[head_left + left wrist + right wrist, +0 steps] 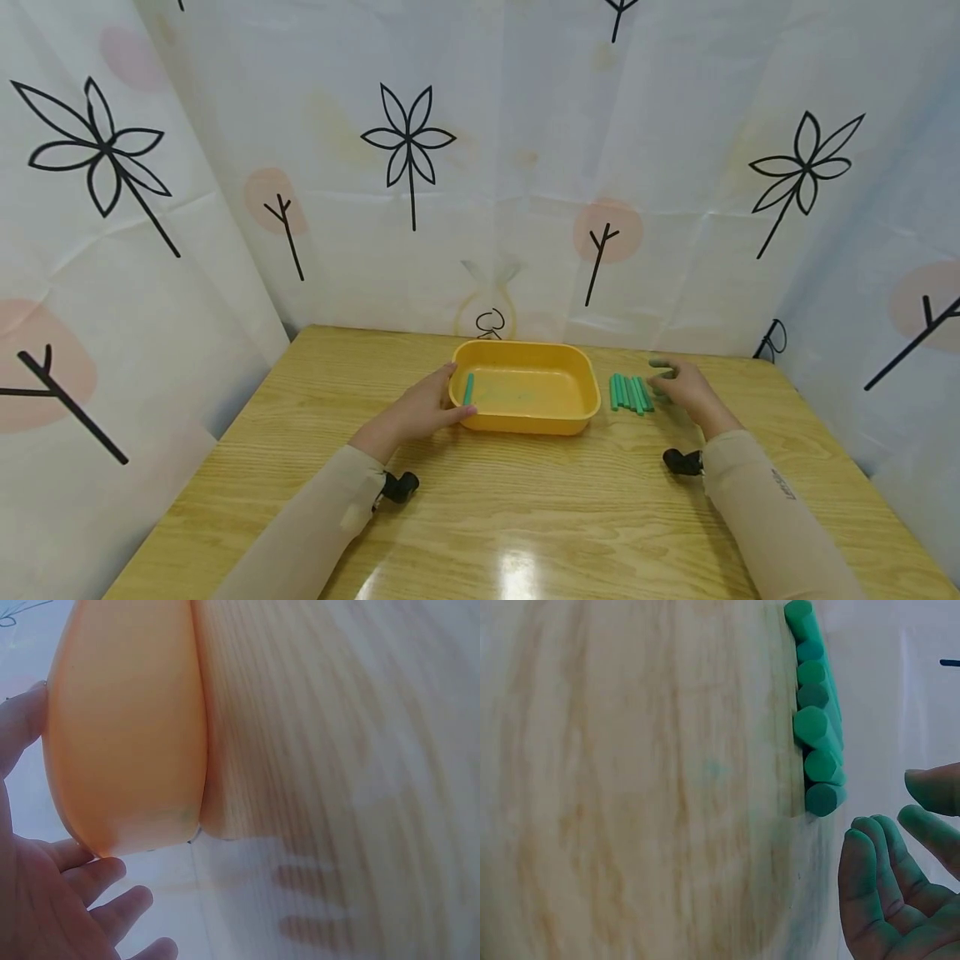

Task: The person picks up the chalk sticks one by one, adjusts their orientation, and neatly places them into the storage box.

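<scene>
A yellow plastic basin (525,425) stands near the far edge of the table. My left hand (420,407) holds its left end, the thumb on the front rim and the fingers at the left rim. Inside, by the left wall, lies one green chalk stick (468,389). Several more green chalk sticks (630,393) lie side by side to the right of the basin; the right wrist view shows their ends in a row. Just right of that row is my right hand (681,390), thumb and fingers apart with nothing between them. Its fingertips (859,851) are stained green.
The wooden table (480,508) extends toward me and to both sides. A white patterned cloth (510,167) hangs behind it and at the sides. Faint green marks show on the basin's floor and on the tabletop. A black wrist camera (682,462) sits below the right hand.
</scene>
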`<state>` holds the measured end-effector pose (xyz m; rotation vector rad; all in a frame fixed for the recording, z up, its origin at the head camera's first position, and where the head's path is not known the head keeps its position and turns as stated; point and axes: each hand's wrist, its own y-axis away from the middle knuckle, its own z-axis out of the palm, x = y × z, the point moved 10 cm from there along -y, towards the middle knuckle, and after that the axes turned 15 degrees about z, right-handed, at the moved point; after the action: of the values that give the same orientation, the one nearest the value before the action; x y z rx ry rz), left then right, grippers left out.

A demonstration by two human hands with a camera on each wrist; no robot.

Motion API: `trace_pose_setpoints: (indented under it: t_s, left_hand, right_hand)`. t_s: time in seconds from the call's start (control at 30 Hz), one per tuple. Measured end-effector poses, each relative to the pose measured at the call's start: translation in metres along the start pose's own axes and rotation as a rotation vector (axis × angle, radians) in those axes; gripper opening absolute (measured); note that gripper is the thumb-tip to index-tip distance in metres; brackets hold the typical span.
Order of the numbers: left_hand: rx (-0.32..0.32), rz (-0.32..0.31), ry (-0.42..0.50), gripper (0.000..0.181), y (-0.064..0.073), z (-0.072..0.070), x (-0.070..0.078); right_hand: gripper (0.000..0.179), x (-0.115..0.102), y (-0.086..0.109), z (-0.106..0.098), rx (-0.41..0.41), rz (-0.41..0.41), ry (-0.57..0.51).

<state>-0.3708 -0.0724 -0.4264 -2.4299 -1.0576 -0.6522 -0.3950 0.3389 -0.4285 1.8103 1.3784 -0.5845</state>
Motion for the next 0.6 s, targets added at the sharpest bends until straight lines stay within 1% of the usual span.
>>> trace_pose_setpoints:
  t_s: [0.17, 0.4, 0.57, 0.6]
  left_hand:
    - [0.001, 0.001, -0.009, 0.100, 0.000, 0.001, -0.002]
    - [-0.002, 0.002, -0.020, 0.101, -0.001, 0.002, -0.003]
    - [0.005, 0.001, -0.015, 0.101, -0.001, 0.001, -0.003]
    - [0.008, 0.000, -0.013, 0.100, -0.001, 0.001, -0.002]
  right_hand:
    - [0.059, 0.006, -0.002, 0.002, -0.027, 0.041, 0.034]
    - [0.062, 0.011, -0.005, 0.009, -0.113, 0.070, 0.076]
    - [0.062, 0.010, -0.008, 0.013, -0.139, 0.082, 0.137]
    - [0.061, 0.009, -0.009, 0.014, -0.138, 0.076, 0.166]
